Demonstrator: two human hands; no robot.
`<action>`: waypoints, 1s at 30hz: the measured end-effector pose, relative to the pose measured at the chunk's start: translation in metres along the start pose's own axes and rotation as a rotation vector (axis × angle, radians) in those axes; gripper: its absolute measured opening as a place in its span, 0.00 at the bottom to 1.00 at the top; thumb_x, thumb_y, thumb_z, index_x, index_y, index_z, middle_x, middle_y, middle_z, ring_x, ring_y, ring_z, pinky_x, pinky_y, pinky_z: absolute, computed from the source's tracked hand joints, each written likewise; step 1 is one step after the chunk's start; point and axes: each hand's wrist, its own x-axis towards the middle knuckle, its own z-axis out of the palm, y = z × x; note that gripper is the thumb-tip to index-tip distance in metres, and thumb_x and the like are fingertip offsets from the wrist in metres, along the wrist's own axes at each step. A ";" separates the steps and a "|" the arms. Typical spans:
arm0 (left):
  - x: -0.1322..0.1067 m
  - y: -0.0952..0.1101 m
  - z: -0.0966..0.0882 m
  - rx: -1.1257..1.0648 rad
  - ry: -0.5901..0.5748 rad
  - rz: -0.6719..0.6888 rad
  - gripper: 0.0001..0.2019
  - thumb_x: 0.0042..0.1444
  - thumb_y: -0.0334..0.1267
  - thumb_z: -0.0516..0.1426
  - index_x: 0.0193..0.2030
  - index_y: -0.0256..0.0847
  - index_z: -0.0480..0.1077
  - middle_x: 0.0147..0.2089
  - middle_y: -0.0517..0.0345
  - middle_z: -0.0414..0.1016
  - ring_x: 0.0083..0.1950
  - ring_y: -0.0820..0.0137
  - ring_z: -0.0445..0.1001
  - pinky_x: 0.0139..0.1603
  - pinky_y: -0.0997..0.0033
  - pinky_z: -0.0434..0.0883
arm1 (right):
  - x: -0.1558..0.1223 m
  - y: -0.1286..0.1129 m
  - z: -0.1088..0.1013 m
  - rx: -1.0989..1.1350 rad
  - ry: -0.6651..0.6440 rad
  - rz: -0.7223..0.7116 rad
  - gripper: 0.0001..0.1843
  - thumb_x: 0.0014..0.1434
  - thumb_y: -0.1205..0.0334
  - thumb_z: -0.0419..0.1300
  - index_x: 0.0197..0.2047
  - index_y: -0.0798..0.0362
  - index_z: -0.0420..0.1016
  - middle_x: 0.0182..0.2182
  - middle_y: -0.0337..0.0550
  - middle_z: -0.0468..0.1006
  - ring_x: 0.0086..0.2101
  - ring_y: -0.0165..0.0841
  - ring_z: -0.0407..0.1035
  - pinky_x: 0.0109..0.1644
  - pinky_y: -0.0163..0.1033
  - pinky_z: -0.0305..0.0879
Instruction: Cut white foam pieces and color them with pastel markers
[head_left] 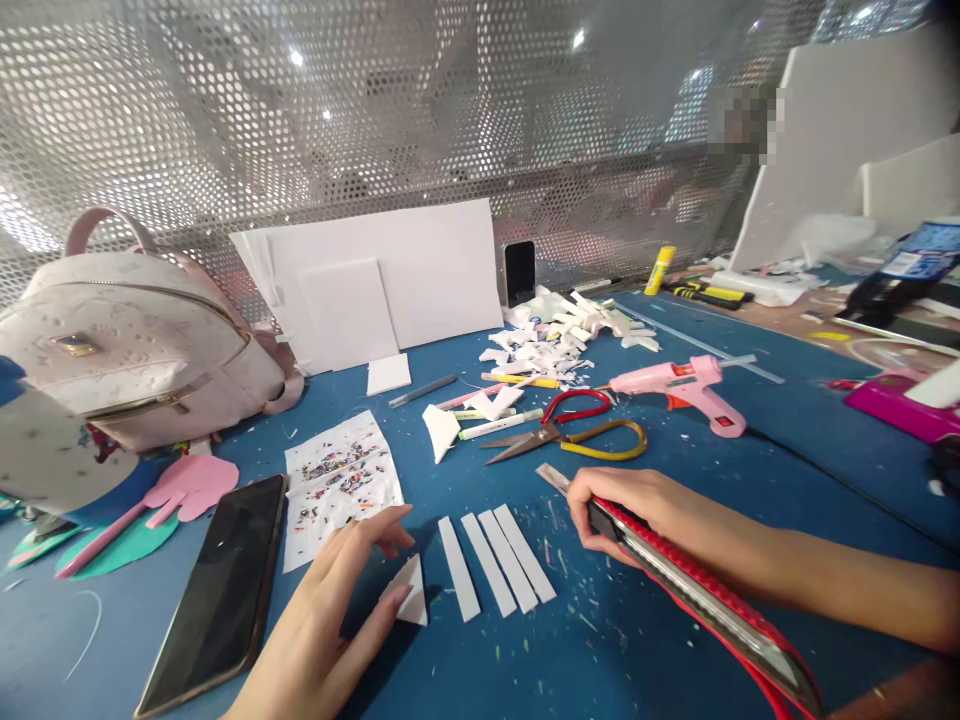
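Note:
My right hand is closed around a red utility knife, its blade pointing away to the upper left above the table. My left hand is open, with thumb and fingers apart, and the thumb tip lies over a small white foam board piece on the blue table. Several narrow white foam strips lie side by side between my hands. Beyond them rest scissors with one red and one yellow handle, blades slightly apart.
A black phone and a paper sheet with colourful crumbs lie at left, near a pale backpack. Farther back are a scrap pile and white boards. A pink glue gun trails its cord rightward.

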 end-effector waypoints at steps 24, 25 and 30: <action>0.000 -0.002 0.003 -0.028 0.001 -0.010 0.19 0.69 0.44 0.49 0.65 0.56 0.57 0.53 0.58 0.73 0.54 0.67 0.73 0.58 0.68 0.69 | -0.020 -0.025 0.000 -0.152 -0.126 -0.032 0.15 0.70 0.64 0.45 0.36 0.51 0.71 0.34 0.40 0.73 0.34 0.32 0.67 0.40 0.39 0.62; 0.000 -0.002 0.003 -0.029 -0.002 -0.008 0.19 0.69 0.44 0.49 0.66 0.56 0.57 0.53 0.58 0.73 0.55 0.67 0.73 0.58 0.68 0.68 | -0.019 -0.028 0.000 -0.156 -0.137 -0.017 0.15 0.70 0.64 0.45 0.36 0.51 0.70 0.34 0.40 0.73 0.34 0.32 0.67 0.40 0.39 0.62; -0.001 -0.001 0.001 -0.051 -0.024 -0.023 0.19 0.69 0.44 0.48 0.66 0.58 0.55 0.54 0.60 0.72 0.56 0.68 0.71 0.59 0.69 0.67 | -0.015 -0.034 0.004 -0.150 -0.164 -0.003 0.15 0.70 0.62 0.46 0.34 0.52 0.69 0.33 0.41 0.73 0.31 0.31 0.66 0.36 0.38 0.63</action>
